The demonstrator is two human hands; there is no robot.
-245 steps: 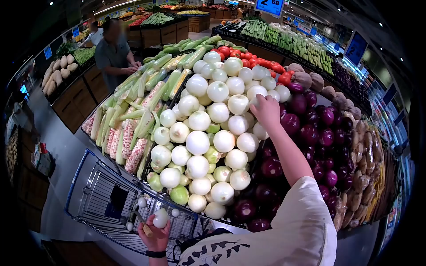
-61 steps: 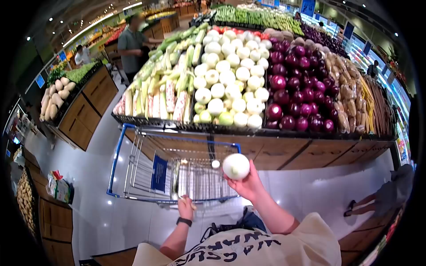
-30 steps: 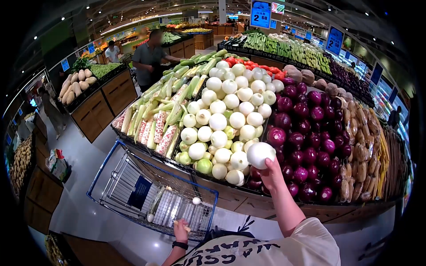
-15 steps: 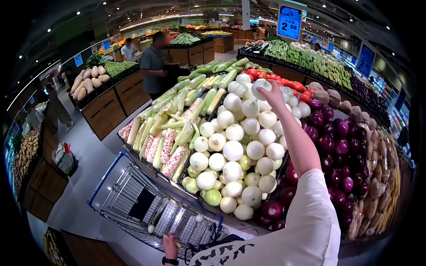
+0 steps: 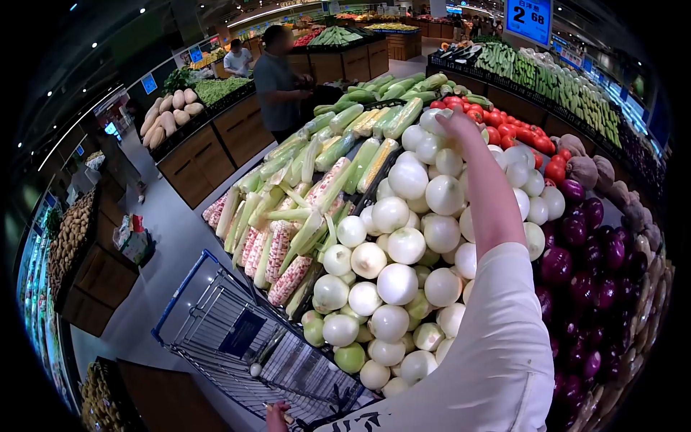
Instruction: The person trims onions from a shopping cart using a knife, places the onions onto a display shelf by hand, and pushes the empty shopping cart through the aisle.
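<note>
Since half a second ago, the right hand [image 5: 456, 121] has moved on to the far left corner of the heap of white onions [image 5: 396, 284], while the left hand [image 5: 276, 416] has slipped lower, to the bottom edge of the view. At the far left, brown potatoes [image 5: 70, 225] fill a slanted bin, with a bag [image 5: 134, 241] standing on the floor just beside it. Further in, pale oblong vegetables [image 5: 167, 121] lie on a wooden stand; behind it is a person in a white shirt [image 5: 237, 60], and right of it a person in a grey shirt [image 5: 276, 86]. Below, the shopping cart [image 5: 168, 304] stands against the display, a small white round item [image 5: 255, 369] inside it. Over the cart's near side, the left hand shows only in part, a small pale piece at its fingers; I cannot tell whether it is gripped. Next comes corn [image 5: 291, 252], partly husked, then the white onions. There the right hand's fingers curl over one white onion [image 5: 433, 122], and whether they grasp it or merely touch it cannot be told. Red tomatoes [image 5: 515, 132] lie just right of that hand, and purple onions [image 5: 557, 266] fill the section beyond the light sleeve [image 5: 497, 338].
</note>
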